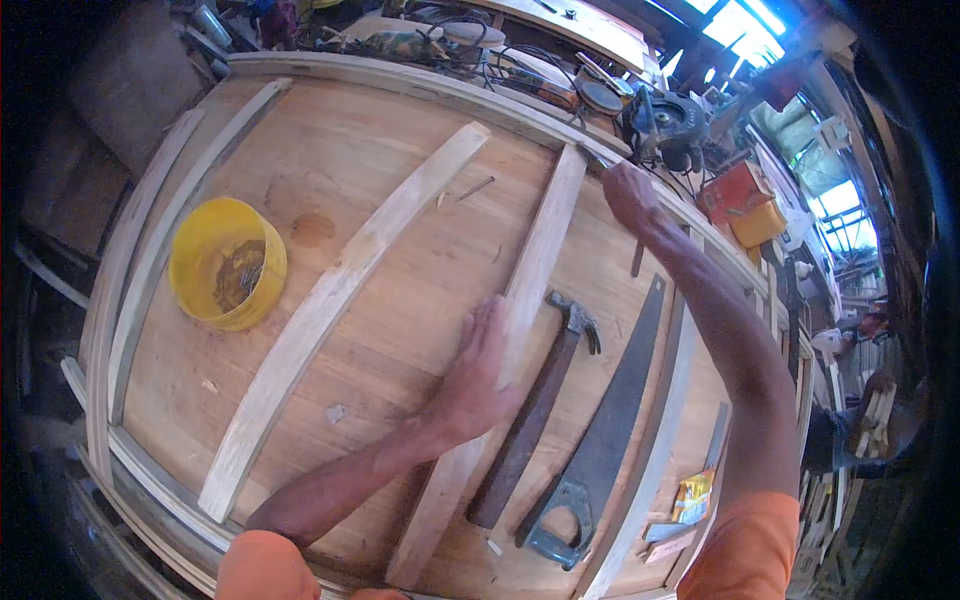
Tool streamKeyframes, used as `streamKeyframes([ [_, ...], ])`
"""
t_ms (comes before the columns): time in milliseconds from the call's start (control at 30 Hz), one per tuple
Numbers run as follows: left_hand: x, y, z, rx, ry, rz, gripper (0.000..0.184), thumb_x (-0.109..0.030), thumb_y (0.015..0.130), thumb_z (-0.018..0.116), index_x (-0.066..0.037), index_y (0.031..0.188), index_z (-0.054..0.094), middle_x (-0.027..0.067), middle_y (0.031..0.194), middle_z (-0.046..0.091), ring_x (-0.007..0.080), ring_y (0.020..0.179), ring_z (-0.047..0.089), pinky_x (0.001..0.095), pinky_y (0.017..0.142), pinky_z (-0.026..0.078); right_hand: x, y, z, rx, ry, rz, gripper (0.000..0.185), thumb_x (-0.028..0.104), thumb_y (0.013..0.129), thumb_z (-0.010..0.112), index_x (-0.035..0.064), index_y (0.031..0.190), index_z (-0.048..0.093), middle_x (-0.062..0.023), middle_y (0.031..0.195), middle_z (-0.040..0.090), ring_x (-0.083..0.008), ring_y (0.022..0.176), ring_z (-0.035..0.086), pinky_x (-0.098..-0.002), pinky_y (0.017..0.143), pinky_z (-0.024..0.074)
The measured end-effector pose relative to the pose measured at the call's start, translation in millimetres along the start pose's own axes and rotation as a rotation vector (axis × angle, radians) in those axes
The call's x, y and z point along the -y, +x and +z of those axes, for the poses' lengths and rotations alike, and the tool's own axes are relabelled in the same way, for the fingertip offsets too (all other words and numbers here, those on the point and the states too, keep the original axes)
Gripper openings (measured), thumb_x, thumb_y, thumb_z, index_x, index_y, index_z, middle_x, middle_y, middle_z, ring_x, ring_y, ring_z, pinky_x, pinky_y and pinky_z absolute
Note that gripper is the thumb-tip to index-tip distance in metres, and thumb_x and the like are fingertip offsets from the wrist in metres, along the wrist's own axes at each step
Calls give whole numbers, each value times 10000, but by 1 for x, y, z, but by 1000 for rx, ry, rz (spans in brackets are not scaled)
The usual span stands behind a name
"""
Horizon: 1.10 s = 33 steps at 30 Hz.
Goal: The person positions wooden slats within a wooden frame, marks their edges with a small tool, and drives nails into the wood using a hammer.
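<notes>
My left hand (478,375) lies on a pale wooden strip (535,235) that runs across a large wooden panel (380,300). Its fingers rest along the strip's edge. At the far end of the same strip, my right hand (630,195) is closed round a small, thin tool (594,155), mostly hidden by the fingers, near the panel's frame. Right of my left hand are a claw hammer (545,400) and a handsaw (605,435), both lying on the panel. A loose strip (340,300) lies to the left, with a nail (475,189) beside its upper end.
A yellow bucket (186,262) with nails inside stands on the panel's left part. Beyond the frame are a circular saw (668,125), cables and a red box (733,192). A yellow packet (692,497) lies at the lower right.
</notes>
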State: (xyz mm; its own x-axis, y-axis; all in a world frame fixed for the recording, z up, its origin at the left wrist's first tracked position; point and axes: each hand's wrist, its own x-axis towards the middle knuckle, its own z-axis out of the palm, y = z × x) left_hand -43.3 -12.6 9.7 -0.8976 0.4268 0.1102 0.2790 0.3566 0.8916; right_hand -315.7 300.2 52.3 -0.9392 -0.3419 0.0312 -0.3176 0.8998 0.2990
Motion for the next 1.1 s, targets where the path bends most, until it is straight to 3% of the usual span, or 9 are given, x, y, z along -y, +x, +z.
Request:
streamKeyframes([
  [133,3,-1,4,-20,34,43,1050,-23,779,683,99,1601,41,379,1632,188,482,1561,133,490,1300,88,39,5,17,-31,-280,261,272,120,935,619,1,1121,777,-441,1275,597,-470,912,737,-587,514,572],
  [233,4,-1,4,-25,30,55,1058,-31,776,691,106,1598,38,385,1627,192,483,1560,134,499,1299,85,58,-1,-8,-19,-441,308,217,96,949,604,-70,946,744,-337,1018,683,-393,775,745,-430,552,602],
  [333,5,-1,5,-43,17,72,1065,-38,776,698,109,1597,36,390,1623,197,486,1559,137,505,1298,79,46,19,11,183,-355,323,291,145,920,658,13,1152,773,-418,1280,608,-505,967,714,-594,448,551],
  [500,2,-1,-1,-17,8,73,1071,-46,776,703,113,1596,33,395,1619,203,491,1556,140,508,1298,76,27,23,20,260,-195,139,171,119,855,729,47,991,802,-175,1071,766,-362,925,752,-589,456,567],
  [600,2,-1,-4,-17,24,78,1066,-53,779,700,116,1595,35,400,1616,202,493,1556,139,509,1297,73,25,22,16,186,-232,93,147,108,869,710,46,966,800,-116,1004,781,-307,904,766,-546,555,616],
  [800,9,-2,-5,-18,-7,103,1051,-57,788,691,119,1593,39,402,1617,197,493,1558,131,506,1296,70,37,11,-14,142,-200,-46,165,102,913,643,22,944,783,-176,952,768,-331,914,766,-427,748,630],
  [933,11,-1,-2,-30,-9,72,1067,-56,773,703,103,1600,48,391,1621,203,487,1561,130,493,1297,82,1,20,8,57,-133,-39,164,101,910,629,17,894,769,-178,950,765,-342,883,757,-461,701,611],
  [1067,17,-2,-2,-19,-17,46,1082,-46,754,710,84,1607,58,376,1630,202,480,1562,139,479,1300,89,-27,17,-4,149,-202,-389,191,173,962,643,32,854,711,-152,740,696,-282,610,660,-369,565,531],
  [1100,18,-2,-3,-21,-15,49,1082,-46,754,710,84,1607,58,376,1630,202,480,1562,139,479,1300,89,-26,0,-18,273,496,-95,210,160,967,615,11,847,704,-180,793,723,-296,643,690,-394,590,550],
])
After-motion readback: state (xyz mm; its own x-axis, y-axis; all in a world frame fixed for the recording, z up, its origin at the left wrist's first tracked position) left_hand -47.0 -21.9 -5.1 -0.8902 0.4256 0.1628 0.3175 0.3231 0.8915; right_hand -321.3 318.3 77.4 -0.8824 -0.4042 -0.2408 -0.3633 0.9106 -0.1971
